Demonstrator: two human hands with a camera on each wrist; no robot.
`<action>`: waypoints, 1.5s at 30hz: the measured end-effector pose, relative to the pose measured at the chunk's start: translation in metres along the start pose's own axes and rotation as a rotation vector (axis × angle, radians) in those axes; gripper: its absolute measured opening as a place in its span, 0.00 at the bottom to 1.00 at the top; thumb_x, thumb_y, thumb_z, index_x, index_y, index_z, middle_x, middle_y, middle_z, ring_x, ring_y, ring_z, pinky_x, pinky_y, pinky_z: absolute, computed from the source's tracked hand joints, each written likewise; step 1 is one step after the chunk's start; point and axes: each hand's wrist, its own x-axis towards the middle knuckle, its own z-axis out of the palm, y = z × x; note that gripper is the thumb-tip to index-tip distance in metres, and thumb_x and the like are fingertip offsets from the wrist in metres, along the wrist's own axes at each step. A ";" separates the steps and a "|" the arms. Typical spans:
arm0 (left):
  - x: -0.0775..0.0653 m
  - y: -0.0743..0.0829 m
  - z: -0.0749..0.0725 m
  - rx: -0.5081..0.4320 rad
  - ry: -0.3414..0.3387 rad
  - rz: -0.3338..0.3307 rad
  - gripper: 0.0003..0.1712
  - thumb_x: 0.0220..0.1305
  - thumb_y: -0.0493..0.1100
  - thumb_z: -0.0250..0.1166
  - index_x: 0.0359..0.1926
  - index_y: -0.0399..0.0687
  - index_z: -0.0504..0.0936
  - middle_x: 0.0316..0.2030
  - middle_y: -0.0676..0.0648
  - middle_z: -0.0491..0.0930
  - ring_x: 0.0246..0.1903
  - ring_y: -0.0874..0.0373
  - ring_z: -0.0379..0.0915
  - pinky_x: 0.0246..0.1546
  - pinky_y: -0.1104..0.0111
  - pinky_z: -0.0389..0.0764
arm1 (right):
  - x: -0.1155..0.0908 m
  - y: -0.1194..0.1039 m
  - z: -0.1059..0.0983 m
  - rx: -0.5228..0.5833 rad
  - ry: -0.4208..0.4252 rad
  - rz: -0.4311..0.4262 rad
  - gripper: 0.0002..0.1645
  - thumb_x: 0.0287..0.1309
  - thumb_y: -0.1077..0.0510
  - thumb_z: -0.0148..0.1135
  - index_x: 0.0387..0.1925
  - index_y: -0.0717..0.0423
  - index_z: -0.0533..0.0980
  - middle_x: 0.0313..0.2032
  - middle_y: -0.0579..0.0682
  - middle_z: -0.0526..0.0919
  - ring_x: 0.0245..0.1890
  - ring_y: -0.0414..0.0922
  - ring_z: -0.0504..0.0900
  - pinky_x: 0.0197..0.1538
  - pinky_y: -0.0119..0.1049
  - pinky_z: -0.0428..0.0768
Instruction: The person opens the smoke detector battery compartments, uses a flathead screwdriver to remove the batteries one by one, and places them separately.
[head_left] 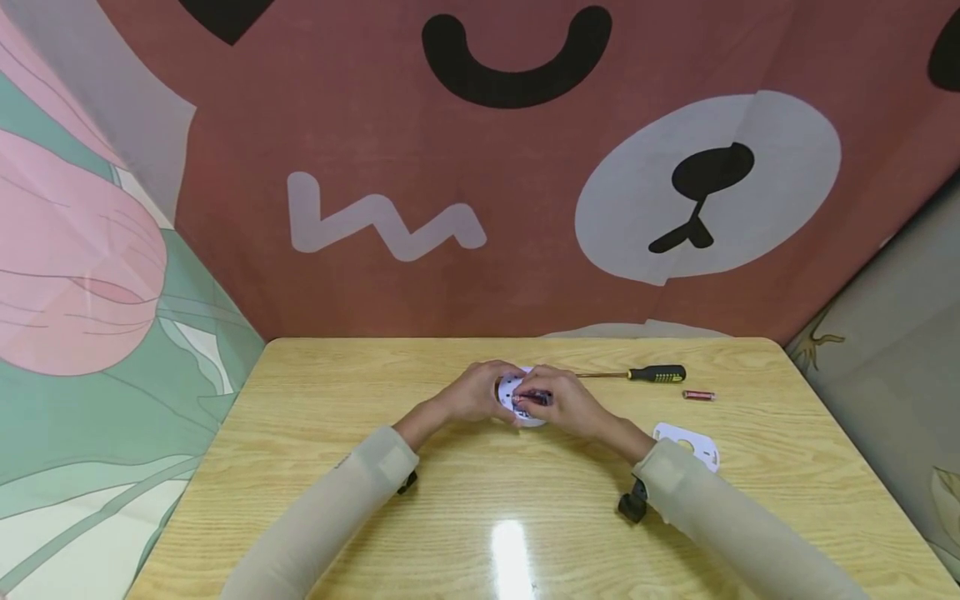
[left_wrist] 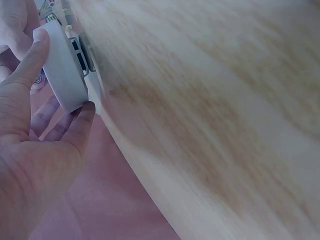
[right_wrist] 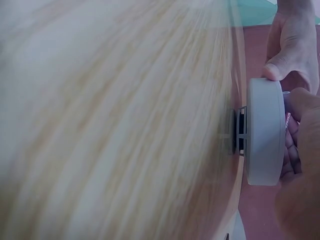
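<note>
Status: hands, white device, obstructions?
Left hand grips white device. Right hand pinches red battery at its upper side. Screwdriver, second battery off right, apparently not in the way.

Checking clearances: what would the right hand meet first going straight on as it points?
Most likely the white round device held by the left hand; the right hand may already touch it, depth being unclear.

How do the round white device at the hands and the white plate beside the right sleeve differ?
Shape: the round device is thick; the white plate is thin and elongated, with rounded corners.
Place: the device is in the left hand; the plate lies on the table.
Shared: both are white.
</note>
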 end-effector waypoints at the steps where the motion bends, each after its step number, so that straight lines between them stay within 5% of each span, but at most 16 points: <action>1: 0.000 0.000 0.000 -0.002 0.000 -0.003 0.47 0.47 0.53 0.89 0.68 0.50 0.81 0.63 0.50 0.83 0.59 0.57 0.79 0.62 0.60 0.77 | 0.000 0.000 0.000 0.009 0.002 -0.004 0.07 0.64 0.65 0.74 0.43 0.56 0.90 0.44 0.48 0.88 0.44 0.45 0.85 0.43 0.40 0.87; 7: 0.000 0.001 0.000 -0.018 0.002 -0.013 0.47 0.46 0.51 0.89 0.68 0.48 0.81 0.64 0.48 0.82 0.59 0.55 0.79 0.58 0.62 0.79 | -0.001 0.002 -0.002 0.067 0.043 -0.010 0.09 0.62 0.69 0.74 0.43 0.60 0.90 0.42 0.53 0.88 0.40 0.49 0.86 0.38 0.42 0.87; 15: 0.001 0.001 0.000 0.001 0.010 -0.002 0.47 0.44 0.50 0.90 0.66 0.46 0.82 0.62 0.47 0.83 0.59 0.54 0.79 0.62 0.59 0.76 | -0.003 0.001 -0.009 0.104 0.060 0.099 0.11 0.60 0.70 0.76 0.44 0.60 0.90 0.41 0.50 0.89 0.41 0.46 0.85 0.41 0.38 0.87; 28: -0.001 0.002 0.001 0.008 0.006 -0.003 0.48 0.46 0.50 0.89 0.68 0.43 0.80 0.63 0.44 0.83 0.61 0.52 0.79 0.68 0.51 0.71 | -0.005 0.001 -0.019 0.078 0.049 0.104 0.11 0.57 0.72 0.75 0.42 0.60 0.91 0.39 0.51 0.90 0.36 0.47 0.85 0.33 0.38 0.84; 45: 0.000 0.000 0.001 -0.016 0.013 -0.018 0.49 0.45 0.50 0.89 0.68 0.42 0.80 0.65 0.44 0.81 0.66 0.50 0.76 0.72 0.54 0.69 | -0.015 0.003 -0.043 0.011 0.034 0.143 0.12 0.57 0.70 0.76 0.43 0.59 0.91 0.40 0.48 0.91 0.38 0.40 0.85 0.38 0.31 0.85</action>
